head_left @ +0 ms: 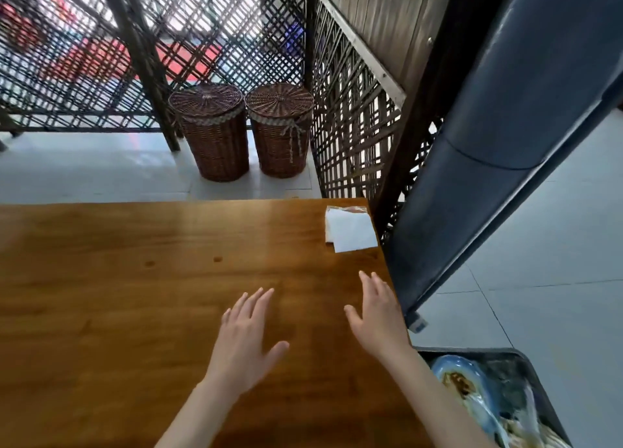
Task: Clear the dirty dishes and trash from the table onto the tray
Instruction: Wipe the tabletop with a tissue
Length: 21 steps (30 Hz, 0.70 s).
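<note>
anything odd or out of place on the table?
Only the white napkins in a clear wrapper, left at the table far right corner. Both hands hover open and empty. Nothing spilled.

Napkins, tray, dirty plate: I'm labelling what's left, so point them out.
napkins (pixel 350 229), head view, middle of the white stack
tray (pixel 526 356), head view, dark far rim
dirty plate (pixel 448 366), head view, blue rim

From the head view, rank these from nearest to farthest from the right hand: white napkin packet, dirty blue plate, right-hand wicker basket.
1. White napkin packet, just ahead of the right hand at the table's far right corner.
2. Dirty blue plate, on the dark tray behind and right.
3. Right-hand lidded wicker basket, on the floor beyond the table.
</note>
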{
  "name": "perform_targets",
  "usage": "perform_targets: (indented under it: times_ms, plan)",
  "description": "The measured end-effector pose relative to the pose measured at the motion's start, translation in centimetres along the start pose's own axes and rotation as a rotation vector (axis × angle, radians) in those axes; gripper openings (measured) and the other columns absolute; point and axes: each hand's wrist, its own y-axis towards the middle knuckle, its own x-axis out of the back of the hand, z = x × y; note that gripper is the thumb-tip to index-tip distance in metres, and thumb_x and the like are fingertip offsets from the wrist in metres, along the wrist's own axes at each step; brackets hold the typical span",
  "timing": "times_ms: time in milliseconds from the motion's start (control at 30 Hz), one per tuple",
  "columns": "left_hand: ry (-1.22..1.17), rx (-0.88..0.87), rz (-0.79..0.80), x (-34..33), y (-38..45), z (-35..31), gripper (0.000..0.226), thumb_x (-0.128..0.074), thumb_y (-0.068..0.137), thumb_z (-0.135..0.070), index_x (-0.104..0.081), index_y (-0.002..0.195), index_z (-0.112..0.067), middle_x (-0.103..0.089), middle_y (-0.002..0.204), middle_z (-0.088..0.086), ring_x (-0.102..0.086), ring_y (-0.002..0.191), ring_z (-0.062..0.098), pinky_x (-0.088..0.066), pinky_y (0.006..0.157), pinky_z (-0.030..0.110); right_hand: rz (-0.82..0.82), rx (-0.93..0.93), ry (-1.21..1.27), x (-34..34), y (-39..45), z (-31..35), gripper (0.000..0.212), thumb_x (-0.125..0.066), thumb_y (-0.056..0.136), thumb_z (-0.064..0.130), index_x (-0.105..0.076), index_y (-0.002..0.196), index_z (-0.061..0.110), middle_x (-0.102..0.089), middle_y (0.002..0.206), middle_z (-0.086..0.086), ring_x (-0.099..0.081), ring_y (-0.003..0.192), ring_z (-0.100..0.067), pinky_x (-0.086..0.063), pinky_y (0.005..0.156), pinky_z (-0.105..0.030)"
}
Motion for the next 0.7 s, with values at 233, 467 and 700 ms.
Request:
perform_targets:
  times_ms: [233,467,700]
  plan:
    - [-0.034,-0.077,-0.075,-4.2,10.0,0.0,0.083,-0.058,0.082,-0.055,-0.013,0.147,-0.031,-0.021,0.154,-0.008,-0.011,0.143,0.016,-0.008,0.116,0.037,-0.131,0.034,-0.109,-0.7,9.1,1.0,0.067,-0.053,0.090,0.039,-0.018,0.144,0.022,-0.019,0.153,-0.006,-0.016,0.141,-0.024,-0.029,0.111,-0.042]
    - [-0.052,-0.110,-0.094,-6.0,19.1,0.7,0.089,-0.064,0.077,-0.057,-0.016,0.146,-0.030,-0.027,0.152,-0.005,-0.016,0.142,0.020,-0.012,0.116,0.043,-0.185,-0.024,-0.168,-1.8,13.0,-0.5,0.070,-0.058,0.087,0.037,-0.017,0.143,0.024,-0.019,0.152,-0.007,-0.015,0.141,-0.026,-0.030,0.108,-0.043]
    - [0.000,-0.214,-0.036,-6.8,22.7,-0.3,0.102,-0.067,0.071,-0.061,-0.008,0.148,-0.027,-0.020,0.155,-0.004,-0.010,0.143,0.021,-0.007,0.115,0.045,-0.160,0.012,-0.243,-2.4,14.2,-0.5,0.079,-0.062,0.083,0.035,-0.011,0.143,0.026,-0.010,0.153,-0.006,-0.008,0.142,-0.027,-0.024,0.111,-0.043]
